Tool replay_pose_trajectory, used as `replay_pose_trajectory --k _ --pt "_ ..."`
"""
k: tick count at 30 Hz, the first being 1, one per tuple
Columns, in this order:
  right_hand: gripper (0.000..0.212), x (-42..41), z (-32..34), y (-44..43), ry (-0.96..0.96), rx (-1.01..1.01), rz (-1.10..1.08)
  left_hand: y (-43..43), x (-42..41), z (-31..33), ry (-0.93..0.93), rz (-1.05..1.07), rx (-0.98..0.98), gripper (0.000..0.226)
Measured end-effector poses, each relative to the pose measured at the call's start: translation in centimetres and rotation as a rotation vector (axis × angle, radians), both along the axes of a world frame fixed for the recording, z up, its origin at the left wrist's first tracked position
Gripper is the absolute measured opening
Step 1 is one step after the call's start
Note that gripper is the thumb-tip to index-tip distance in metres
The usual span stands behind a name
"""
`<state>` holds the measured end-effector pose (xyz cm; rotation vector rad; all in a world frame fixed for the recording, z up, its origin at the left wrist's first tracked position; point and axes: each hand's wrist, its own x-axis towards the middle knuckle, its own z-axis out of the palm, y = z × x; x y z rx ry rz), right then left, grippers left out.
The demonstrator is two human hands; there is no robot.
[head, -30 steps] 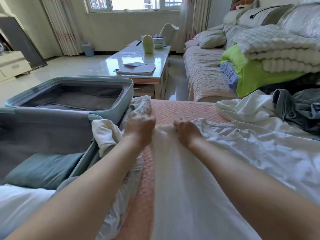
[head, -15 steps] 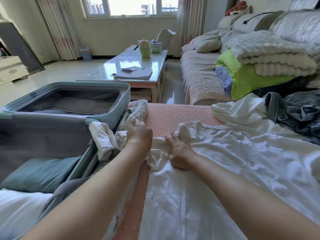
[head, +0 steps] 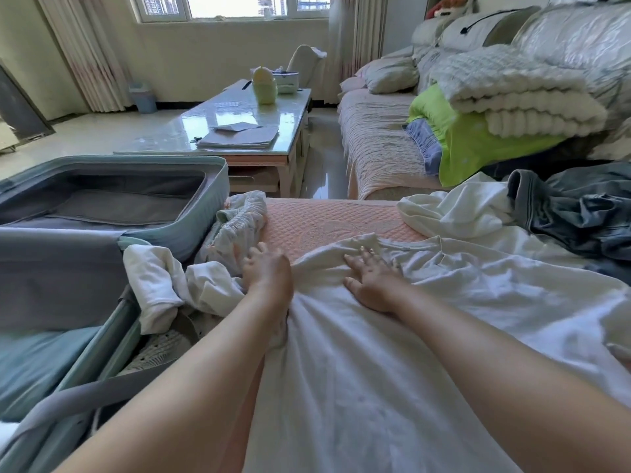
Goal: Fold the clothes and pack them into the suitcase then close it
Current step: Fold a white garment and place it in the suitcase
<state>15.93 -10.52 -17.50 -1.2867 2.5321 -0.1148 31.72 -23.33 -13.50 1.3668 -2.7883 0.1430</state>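
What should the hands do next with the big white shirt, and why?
Probably smooth it flat: the big white cotton shirt lies spread but wrinkled on the pink quilted cover, with the right hand flat on it and the left hand bunching its edge.

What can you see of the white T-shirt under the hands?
The white T-shirt is plain, thin, cotton-looking fabric, spread mostly flat but wrinkled on the pink quilted cover. Its collar shows at the far side, beyond the right hand. Its far left edge is bunched into folds. The right hand presses flat on it, fingers spread; the left hand rests at its gathered left edge, grip unclear. Both forearms lie over it. The near end runs out of frame. Another white garment lies just beyond it.
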Motion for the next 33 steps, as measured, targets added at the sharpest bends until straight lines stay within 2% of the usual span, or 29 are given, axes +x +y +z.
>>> replay_pose_trajectory --k 1,3,5,6,8,9,11,14,17,21,25,27,29,31,32,33 --pt "0.065 -0.1 -0.2 -0.2 -0.008 -0.018 0.0 0.4 -0.5 -0.4 0.023 -0.095 -0.051 0.043" --pt "0.063 -0.2 -0.4 -0.3 -0.012 -0.077 -0.008 1.2 -1.7 -1.1 0.151 -0.436 -0.086 0.048" --pt "0.057 -0.3 -0.4 0.4 0.05 -0.185 -0.043 2.1 -2.9 -1.9 0.146 -0.659 0.012 0.046" --pt "0.052 -0.7 -0.4 1.0 0.082 -0.255 -0.081 2.4 -3.5 -2.4 0.074 -0.634 0.095 0.048" --pt "0.046 -2.0 -0.2 2.7 0.118 -0.349 -0.137 2.9 -4.2 -3.4 -0.092 -0.403 0.278 0.059" --pt "0.045 -3.0 0.0 3.7 0.14 -0.352 -0.146 3.2 -4.7 -3.5 -0.138 -0.306 0.314 0.062" --pt "0.042 -5.5 0.2 6.1 0.239 -0.286 -0.156 4.3 -6.1 -2.7 -0.166 -0.238 0.255 0.056" --pt "0.034 -9.1 1.0 9.5 0.381 -0.08 -0.146 6.2 -8.9 -1.5 -0.041 -0.353 0.054 0.048" --pt "0.036 -11.4 1.1 11.6 0.483 -0.024 -0.125 7.8 -12.1 -1.6 0.097 -0.583 0.025 0.051" --pt "0.031 -13.2 1.3 11.8 0.574 -0.088 -0.088 8.1 -15.8 -1.8 -0.136 -0.635 0.022 0.043" --pt "0.032 -14.8 1.8 10.9 0.565 -0.087 -0.182 7.3 -17.6 -0.9 -0.155 -0.613 -0.095 0.027" --pt "0.035 -15.5 2.2 10.7 0.539 -0.041 -0.256 6.9 -17.9 -0.7 -0.069 -0.543 -0.157 0.025" --pt "0.036 -15.5 2.0 10.6 0.493 0.002 -0.277 7.0 -17.9 -1.6 0.174 -0.49 -0.111 0.021" --pt "0.037 -15.0 1.2 10.9 0.436 -0.032 -0.286 8.3 -17.5 -2.9 0.45 -0.6 -0.015 0.014" --pt "0.04 -14.5 0.6 11.3 0.435 -0.088 -0.273 9.2 -17.2 -3.5 0.508 -0.691 0.021 0.017" --pt "0.045 -13.9 0.1 11.9 0.447 -0.177 -0.256 10.0 -16.8 -4.0 0.465 -0.766 0.074 0.024"
